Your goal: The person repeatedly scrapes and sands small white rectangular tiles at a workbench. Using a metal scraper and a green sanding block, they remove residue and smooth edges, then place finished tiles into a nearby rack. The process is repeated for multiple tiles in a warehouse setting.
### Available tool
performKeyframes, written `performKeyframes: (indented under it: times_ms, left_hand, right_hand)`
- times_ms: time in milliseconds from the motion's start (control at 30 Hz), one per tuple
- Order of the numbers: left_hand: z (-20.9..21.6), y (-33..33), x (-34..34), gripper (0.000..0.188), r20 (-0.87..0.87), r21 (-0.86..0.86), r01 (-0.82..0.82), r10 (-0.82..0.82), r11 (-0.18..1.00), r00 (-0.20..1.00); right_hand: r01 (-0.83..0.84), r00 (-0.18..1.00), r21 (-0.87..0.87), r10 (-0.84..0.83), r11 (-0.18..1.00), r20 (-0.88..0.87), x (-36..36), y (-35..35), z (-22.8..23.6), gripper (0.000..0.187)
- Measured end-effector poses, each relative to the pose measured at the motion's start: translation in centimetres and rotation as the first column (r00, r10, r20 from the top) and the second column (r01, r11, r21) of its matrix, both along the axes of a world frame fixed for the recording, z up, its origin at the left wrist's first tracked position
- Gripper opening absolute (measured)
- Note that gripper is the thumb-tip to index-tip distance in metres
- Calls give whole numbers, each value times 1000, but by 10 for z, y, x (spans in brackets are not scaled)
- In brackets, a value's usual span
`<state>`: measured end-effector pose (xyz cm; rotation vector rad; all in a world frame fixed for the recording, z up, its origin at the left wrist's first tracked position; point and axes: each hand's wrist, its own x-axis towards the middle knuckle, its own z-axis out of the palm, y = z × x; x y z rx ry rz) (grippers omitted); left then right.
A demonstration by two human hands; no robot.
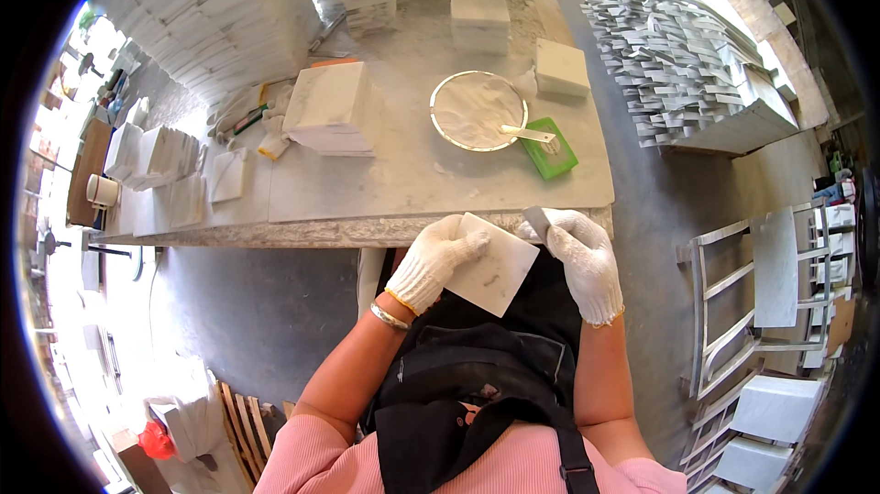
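Both of my hands wear white knitted gloves. My left hand is closed on the upper left edge of a square white marble tile with faint grey veins. The tile is tilted above my black apron, close to the table's front edge. In my right hand, pinched between thumb and fingers, is a small flat grey piece; its exact kind I cannot make out. It is near the tile's upper right corner, and whether the two touch is unclear.
On the table stand a bowl of white paste with a pale spatula, a green box and a stack of tiles. Tall tile stacks rise behind. A pallet of stone strips and metal racks are at right.
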<state>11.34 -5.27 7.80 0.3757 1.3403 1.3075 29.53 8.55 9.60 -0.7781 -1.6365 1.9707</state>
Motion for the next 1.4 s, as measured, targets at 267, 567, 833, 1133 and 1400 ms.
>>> performKeyframes:
  times_ms: [267,567,833,1133,1400]
  left_hand:
    - [-6,-5,-5,26,-36,6,29,-29,1000,999]
    - [-28,-14,-18,32,112,63,-54,46,997,993]
    - [-24,-17,-16,29,46,26,-38,37,999,998]
    - [-10,-11,-5,34,-102,-112,32,-43,993,994]
    - [-2,-11,-8,40,-313,-103,171,-195,980,930]
  right_hand:
    - [-149,986,-3,149,989,78,2,1,0,18]
    - [173,984,-80,-176,982,-20,51,4,-30,20]
    - [198,980,-230,-184,953,79,30,-10,-20,26]
    - [113,986,-218,-82,969,146,4,-25,-20,37]
    - [-49,961,-244,112,969,252,11,-28,-27,31]
